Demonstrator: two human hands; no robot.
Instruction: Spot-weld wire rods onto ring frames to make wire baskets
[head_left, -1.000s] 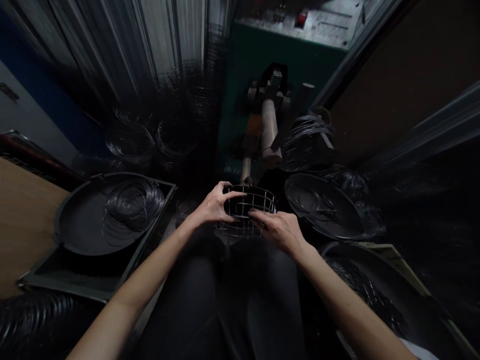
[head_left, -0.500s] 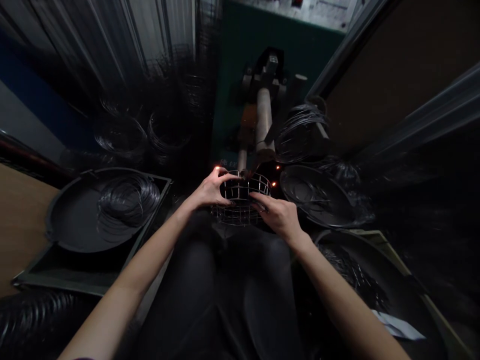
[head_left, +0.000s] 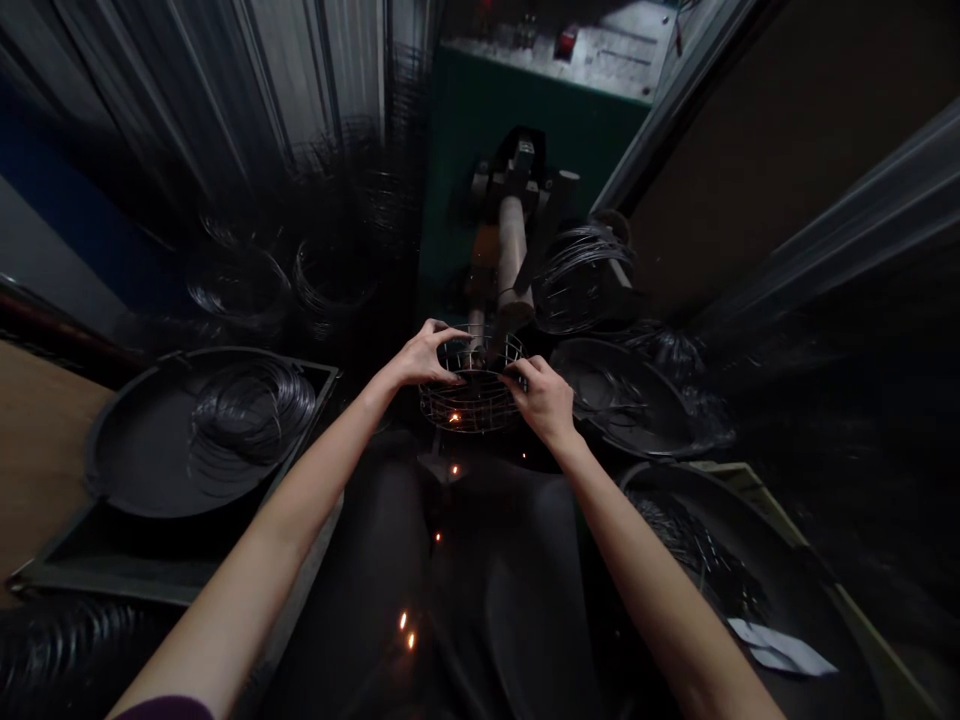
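Observation:
A round wire basket (head_left: 474, 405) sits around the lower arm of a spot welding machine (head_left: 514, 240), above my lap. My left hand (head_left: 424, 357) grips its left side, thumb and fingers spread around the wires. On the right rim, my right hand (head_left: 545, 395) pinches the wire with thumb and forefinger. The machine's electrode tips are close to the basket's far wall, partly hidden by wires. Bright sparks (head_left: 454, 469) fall in front of the basket toward my legs.
On the left, a dark round tray (head_left: 142, 470) holds a coil of wire rings (head_left: 255, 410). Two more trays stand at right, one with short wires and white paper (head_left: 781, 647). Wire rings (head_left: 585, 270) hang beside the machine. The machine's green body (head_left: 540, 110) rises ahead.
The right hand has shifted along the rim, its fingers now more pinched. Sparks that were beside the basket now drop below it over my lap. The view has tilted slightly up.

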